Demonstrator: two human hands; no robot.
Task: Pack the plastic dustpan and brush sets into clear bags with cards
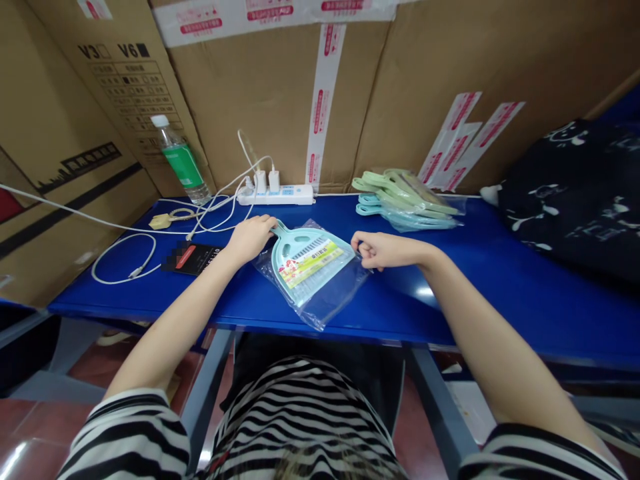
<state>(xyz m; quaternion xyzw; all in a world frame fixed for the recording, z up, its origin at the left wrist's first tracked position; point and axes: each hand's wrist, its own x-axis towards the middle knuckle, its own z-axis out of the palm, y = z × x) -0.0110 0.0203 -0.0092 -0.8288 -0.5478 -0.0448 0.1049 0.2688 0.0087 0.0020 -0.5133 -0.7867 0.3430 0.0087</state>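
Note:
A light-blue dustpan [330, 275] with a small brush and a yellow printed label lies on the blue table in front of me. Clear plastic bag [345, 293] film spreads around and below it. My left hand [254, 237] is closed on the dustpan's handle end at the upper left. At the pan's right edge, my right hand [370, 251] is closed with fingers curled, pinching the bag's edge. Its fingertips are partly hidden.
Behind, several bagged green and blue dustpans [410, 197] lie stacked. A power strip [295, 195] with cables, a water bottle [183, 163] and a phone [195, 259] are to the left. Cardboard [270, 100] walls the back; a dark patterned bag [575, 200] sits right.

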